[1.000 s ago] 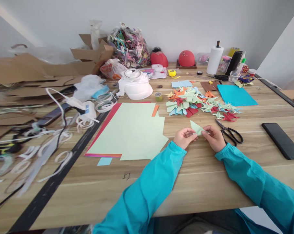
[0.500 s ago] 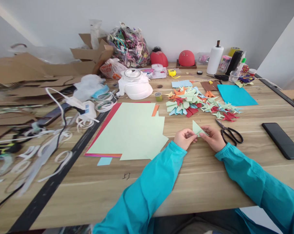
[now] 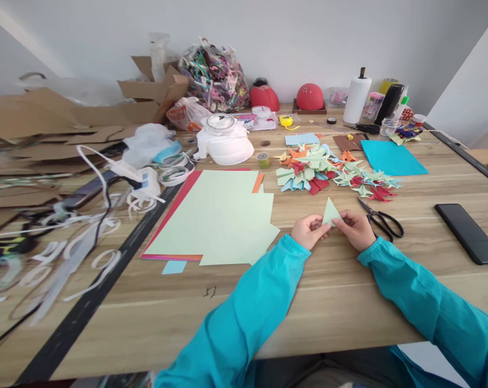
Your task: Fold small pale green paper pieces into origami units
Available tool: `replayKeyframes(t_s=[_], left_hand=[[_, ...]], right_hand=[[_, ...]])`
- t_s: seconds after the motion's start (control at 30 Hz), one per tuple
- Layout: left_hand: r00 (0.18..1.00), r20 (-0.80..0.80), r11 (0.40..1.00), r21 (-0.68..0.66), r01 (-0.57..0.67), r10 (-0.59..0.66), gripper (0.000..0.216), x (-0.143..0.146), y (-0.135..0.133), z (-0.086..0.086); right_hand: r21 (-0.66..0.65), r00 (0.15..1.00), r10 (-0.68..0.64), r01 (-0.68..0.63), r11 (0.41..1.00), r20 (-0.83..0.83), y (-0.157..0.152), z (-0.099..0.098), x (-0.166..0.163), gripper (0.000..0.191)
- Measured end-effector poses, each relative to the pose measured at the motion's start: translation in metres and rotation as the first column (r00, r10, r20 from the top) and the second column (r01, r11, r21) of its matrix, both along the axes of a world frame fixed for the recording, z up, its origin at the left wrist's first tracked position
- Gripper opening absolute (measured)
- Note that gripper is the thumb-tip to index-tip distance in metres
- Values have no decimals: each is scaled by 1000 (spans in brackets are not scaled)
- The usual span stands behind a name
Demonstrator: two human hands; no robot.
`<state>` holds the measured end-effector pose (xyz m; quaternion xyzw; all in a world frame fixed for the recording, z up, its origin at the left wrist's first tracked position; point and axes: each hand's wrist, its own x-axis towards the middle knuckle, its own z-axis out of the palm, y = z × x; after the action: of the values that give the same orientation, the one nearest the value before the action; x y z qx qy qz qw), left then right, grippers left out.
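Observation:
A small folded piece of pale green paper [image 3: 330,211], triangular with its tip pointing away from me, is held between my two hands above the table. My left hand [image 3: 309,230] pinches its lower left corner, and my right hand [image 3: 355,229] pinches the lower right side. Just right of my right hand lie scissors [image 3: 383,220] with black handles. Beyond my hands is a pile of folded paper cranes [image 3: 316,167] in green, orange, red and blue. A stack of large pale green paper sheets [image 3: 220,215] lies to the left, with red sheets showing beneath.
A black phone [image 3: 469,233] lies at the right. Behind the pile sit a turquoise sheet [image 3: 394,158] and a thread spool [image 3: 263,159]. Cables, a white power strip [image 3: 148,184] and cardboard [image 3: 29,121] crowd the left. A yellow tape measure [image 3: 286,120] sits near the wall.
The green paper has turned between my fingers, so its tip now points straight away from me instead of toward the left. My left hand has shifted slightly right.

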<state>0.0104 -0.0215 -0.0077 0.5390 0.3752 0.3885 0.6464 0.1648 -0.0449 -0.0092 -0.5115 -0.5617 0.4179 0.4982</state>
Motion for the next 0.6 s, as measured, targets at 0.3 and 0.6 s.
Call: replayKeyframes(t_s=[0.3, 0.6], left_hand=[[984, -149, 993, 48, 110, -102, 25, -2, -2, 3], [989, -130, 996, 35, 76, -71, 26, -2, -2, 3]], right_hand=[[-31, 998, 36, -38, 999, -58, 1, 0, 1, 28], [-7, 996, 92, -92, 996, -16, 2, -4, 3, 27]])
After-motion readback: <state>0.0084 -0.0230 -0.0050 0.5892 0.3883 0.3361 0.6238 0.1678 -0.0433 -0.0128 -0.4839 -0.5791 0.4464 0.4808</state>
